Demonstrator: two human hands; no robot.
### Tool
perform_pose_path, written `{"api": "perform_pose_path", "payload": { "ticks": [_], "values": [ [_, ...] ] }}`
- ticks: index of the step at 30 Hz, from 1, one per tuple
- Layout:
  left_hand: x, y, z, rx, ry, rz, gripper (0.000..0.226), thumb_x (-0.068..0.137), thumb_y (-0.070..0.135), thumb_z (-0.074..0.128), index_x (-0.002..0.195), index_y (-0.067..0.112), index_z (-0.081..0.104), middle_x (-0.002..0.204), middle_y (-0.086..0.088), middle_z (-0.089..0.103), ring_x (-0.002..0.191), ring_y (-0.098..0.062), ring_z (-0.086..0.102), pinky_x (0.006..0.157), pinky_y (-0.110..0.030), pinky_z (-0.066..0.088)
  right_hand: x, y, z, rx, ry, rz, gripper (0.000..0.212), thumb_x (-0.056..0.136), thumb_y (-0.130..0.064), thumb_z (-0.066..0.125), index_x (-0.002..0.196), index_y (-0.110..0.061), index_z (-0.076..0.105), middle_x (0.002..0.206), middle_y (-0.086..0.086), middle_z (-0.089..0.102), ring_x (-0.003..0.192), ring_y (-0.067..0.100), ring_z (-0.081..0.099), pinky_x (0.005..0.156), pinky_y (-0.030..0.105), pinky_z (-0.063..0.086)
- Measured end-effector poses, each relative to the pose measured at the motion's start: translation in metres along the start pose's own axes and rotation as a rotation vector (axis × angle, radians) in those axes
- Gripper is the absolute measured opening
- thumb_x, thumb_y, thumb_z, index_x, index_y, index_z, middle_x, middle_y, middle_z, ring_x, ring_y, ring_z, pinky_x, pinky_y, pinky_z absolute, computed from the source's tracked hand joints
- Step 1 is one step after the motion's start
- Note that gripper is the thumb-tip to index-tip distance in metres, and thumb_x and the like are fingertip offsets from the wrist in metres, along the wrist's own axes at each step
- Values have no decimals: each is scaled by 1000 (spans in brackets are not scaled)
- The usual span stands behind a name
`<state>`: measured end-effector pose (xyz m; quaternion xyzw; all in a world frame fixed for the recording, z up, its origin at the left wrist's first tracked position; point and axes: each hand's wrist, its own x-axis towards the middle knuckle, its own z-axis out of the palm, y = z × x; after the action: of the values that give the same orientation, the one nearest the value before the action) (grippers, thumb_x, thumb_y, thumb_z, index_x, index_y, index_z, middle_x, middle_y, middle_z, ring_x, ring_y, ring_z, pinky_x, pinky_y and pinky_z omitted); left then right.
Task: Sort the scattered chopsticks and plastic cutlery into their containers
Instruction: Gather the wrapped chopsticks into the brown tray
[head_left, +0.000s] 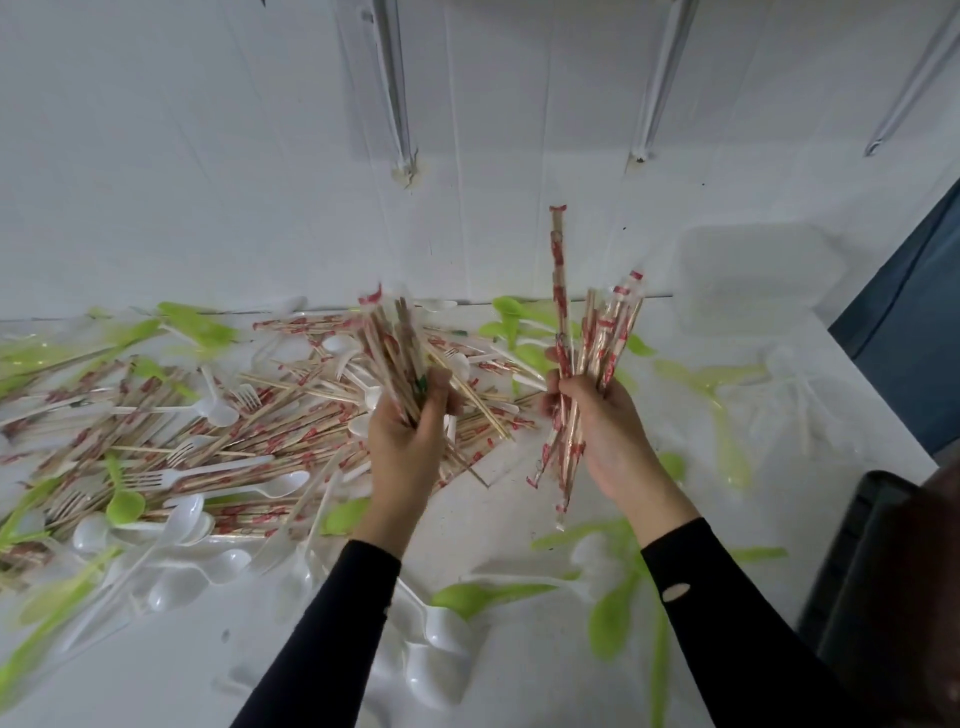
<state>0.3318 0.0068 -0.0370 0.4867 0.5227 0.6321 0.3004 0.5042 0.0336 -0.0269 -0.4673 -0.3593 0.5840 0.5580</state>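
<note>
Head view shows two bunches of wrapped chopsticks lifted off the table, one in each fist. The left bundle (392, 353) fans up and away from the left hand (410, 441), whose fingers curl round the lower ends. It is blurred, so I cannot count the sticks. The right bundle (597, 338) stands more upright in the right hand (602, 431), with fingers and thumb wrapped round its middle. One long stick pokes well above the others, and a few wrapper tails hang below the palm. My guess is that the person is gathering like with like, holding the sticks end-up so they square off into a tidy bunch for a container. Under and to the left of the left hand lies the main heap of chopsticks (244, 415), tangled with white forks (150, 478) and white spoons (182, 519). Green spoons (467, 597) lie scattered near the wrists and out beyond the right hand. A clear plastic container (748, 280) sits past the right hand, toward the wall. It is too hazy to say what, if anything, is inside. A dark crate (857, 571) stands just right of the right forearm, off the edge of the white table (519, 499).
</note>
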Motion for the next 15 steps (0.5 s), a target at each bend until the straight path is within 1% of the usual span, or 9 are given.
{"api": "perform_pose_path", "payload": {
  "ticks": [2, 4, 6, 8, 10, 11, 13, 14, 15],
  "values": [
    [-14, -10, 8, -21, 15, -38, 32, 93, 25, 59, 81, -3, 68, 68, 2, 67, 63, -5, 63, 60, -15, 48, -3, 9, -1, -64, 17, -87, 17, 94, -7, 57, 81, -15, 63, 61, -1, 55, 59, 17, 53, 70, 33, 47],
    [-23, -23, 11, -27, -13, -115, 25, 92, 22, 63, 85, -1, 71, 71, 1, 70, 67, -6, 66, 62, -15, 49, -8, 19, -4, -135, 8, -193, 27, 92, -20, 64, 68, -14, 53, 56, 0, 48, 55, 18, 47, 64, 32, 44],
    [-29, -39, 13, -14, -69, -195, 18, 91, 21, 67, 94, 4, 73, 79, -1, 74, 76, -10, 70, 67, -20, 52, -11, 29, -4, -169, 15, -205, 37, 92, -24, 68, 62, -13, 49, 54, 4, 44, 52, 20, 44, 58, 29, 41],
    [-33, -51, 14, 53, -136, -251, 12, 91, 19, 68, 98, 11, 73, 86, -1, 76, 83, -12, 72, 69, -28, 55, -13, 38, -3, -229, 25, -156, 40, 91, -25, 67, 60, -5, 52, 54, 8, 46, 52, 20, 44, 53, 26, 40],
    [-31, -54, 15, 80, -166, -281, 11, 94, 19, 64, 102, 16, 71, 88, 1, 76, 87, -10, 72, 73, -31, 56, -11, 44, 0, -328, -5, -119, 49, 94, -30, 63, 62, 7, 53, 56, 14, 49, 53, 22, 48, 56, 26, 43],
    [-27, -54, 15, 71, -165, -266, 12, 96, 19, 60, 103, 14, 69, 86, 1, 75, 84, -11, 71, 72, -29, 55, -7, 43, 3, -359, -35, -108, 51, 96, -32, 59, 64, 7, 54, 57, 15, 52, 53, 23, 52, 58, 28, 46],
    [-18, -47, 13, 37, -109, -211, 18, 99, 20, 56, 97, 5, 66, 72, -3, 66, 66, -18, 64, 61, -30, 50, 7, 39, 9, -397, -64, -89, 40, 100, -33, 53, 76, -2, 62, 63, 11, 60, 50, 18, 56, 54, 28, 49],
    [-12, -43, 11, 22, -52, -198, 24, 98, 23, 58, 89, 2, 62, 65, -5, 57, 59, -19, 55, 54, -34, 46, 16, 37, 12, -456, -65, -91, 30, 101, -32, 51, 87, -9, 65, 69, 6, 64, 50, 15, 57, 51, 26, 48],
    [-6, -41, 9, 7, 9, -205, 34, 97, 28, 61, 81, -2, 57, 61, -7, 49, 54, -19, 48, 50, -35, 42, 27, 37, 15, -571, -62, -103, 23, 101, -30, 51, 98, -13, 65, 76, 3, 67, 51, 12, 58, 51, 25, 45]
  ]
}}
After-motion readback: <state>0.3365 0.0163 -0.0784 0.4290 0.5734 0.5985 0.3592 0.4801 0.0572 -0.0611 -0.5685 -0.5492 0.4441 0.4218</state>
